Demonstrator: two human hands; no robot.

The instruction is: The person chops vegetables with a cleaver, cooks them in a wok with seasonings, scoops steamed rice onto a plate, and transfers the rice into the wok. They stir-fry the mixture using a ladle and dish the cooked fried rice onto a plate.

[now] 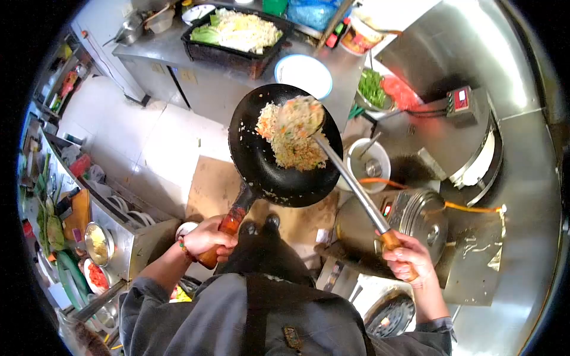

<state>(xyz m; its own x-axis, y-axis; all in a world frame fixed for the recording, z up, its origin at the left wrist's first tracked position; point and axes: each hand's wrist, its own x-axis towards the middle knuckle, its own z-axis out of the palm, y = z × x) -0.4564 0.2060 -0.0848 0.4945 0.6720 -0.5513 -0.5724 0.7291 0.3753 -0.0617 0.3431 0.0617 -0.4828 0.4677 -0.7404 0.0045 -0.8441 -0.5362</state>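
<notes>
My left hand (208, 238) is wrapped around the wooden handle of a black wok (252, 151), which is held up in front of me. Fried rice (297, 155) with orange and green bits lies in the wok, and loose grains stick to its sides. The fingers of my right hand (409, 258) close round the wooden end of a long metal ladle (353, 181). Its bowl is over the wok, heaped with rice that hides most of it. Just beyond the wok's far rim, a white plate with a blue edge (304, 77) rests on the steel counter (231, 71).
A black tray (237, 53) of chopped cabbage stands on the far counter. To the right are a bowl of green vegetables (373, 89), a white bucket (383, 169) and a lidded metal pot (424, 228). A prep counter with ingredient bowls (99, 243) runs along the left.
</notes>
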